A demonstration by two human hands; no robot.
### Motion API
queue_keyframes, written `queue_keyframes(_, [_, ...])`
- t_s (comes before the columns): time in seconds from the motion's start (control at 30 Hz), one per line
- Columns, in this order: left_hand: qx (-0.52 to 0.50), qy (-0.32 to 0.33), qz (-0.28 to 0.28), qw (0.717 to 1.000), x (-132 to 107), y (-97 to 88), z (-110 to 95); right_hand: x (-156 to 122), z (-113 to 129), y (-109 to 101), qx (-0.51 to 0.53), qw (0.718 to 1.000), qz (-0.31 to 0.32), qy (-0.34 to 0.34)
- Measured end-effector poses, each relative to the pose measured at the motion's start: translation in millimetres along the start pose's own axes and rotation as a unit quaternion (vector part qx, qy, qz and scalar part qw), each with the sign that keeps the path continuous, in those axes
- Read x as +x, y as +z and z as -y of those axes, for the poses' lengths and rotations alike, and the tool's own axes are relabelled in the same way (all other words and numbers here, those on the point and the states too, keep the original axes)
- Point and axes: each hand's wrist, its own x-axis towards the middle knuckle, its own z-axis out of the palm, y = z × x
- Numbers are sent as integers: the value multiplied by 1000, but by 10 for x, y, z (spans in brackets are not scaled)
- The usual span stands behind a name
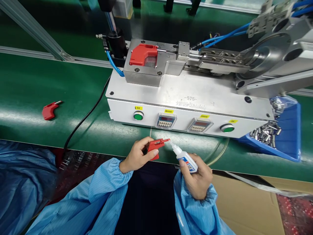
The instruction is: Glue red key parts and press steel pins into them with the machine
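My left hand (139, 154) is closed around a red plastic handle part (154, 146), whose thin red stem points right. In my right hand (197, 176) is a white glue bottle (186, 160) with a blue and white label, tilted so its nozzle meets or nearly meets the stem's tip. Both hands are just in front of the machine's panel. A similar red part (143, 54) lies in the metal fixture (143, 78), lined up with a metal rod. Another red part (49, 111), with a metal pin sticking out, rests on the green bench to the left.
The white machine box (146, 106) has green buttons (138, 116) and small counters (166, 121) on its front. A blue bin (288, 130) of metal sleeves (265, 133) stands at the right. A black cable (86, 116) crosses the green bench (22, 85). Cardboard (246, 202) lies below right.
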Motion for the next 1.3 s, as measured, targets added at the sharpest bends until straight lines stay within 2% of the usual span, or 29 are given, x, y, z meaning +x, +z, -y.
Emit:
queue_keyframes(0.33, [15,-8,8,1000,6,-11,14,-51,-27,67,25,999,11,16])
queue_keyframes(0.47, [16,-12,0,1000,9,-1,2,-45,-85,19,88,993,-11,81])
queue_keyframes(0.53, [12,-11,-1,1000,8,5,-6,-37,-132,-17,167,978,-14,124])
queue_keyframes(0.63, [2,-7,1,1000,3,14,-13,-4,-196,-63,294,940,0,174])
queue_keyframes(0.7, [-1,-7,1,1000,0,22,-13,31,-229,-81,344,918,15,197])
queue_keyframes(0.77, [-3,-14,-3,1000,-1,30,-10,70,-257,-84,356,912,24,200])
queue_keyframes(1.0, [7,-34,-4,999,-27,40,1,156,-281,5,198,969,15,147])
queue_keyframes(1.1, [17,-52,-12,998,-92,51,54,121,-238,47,146,981,6,129])
queue_keyframes(1.3, [25,-95,-26,995,-155,41,272,60,-299,112,91,991,33,91])
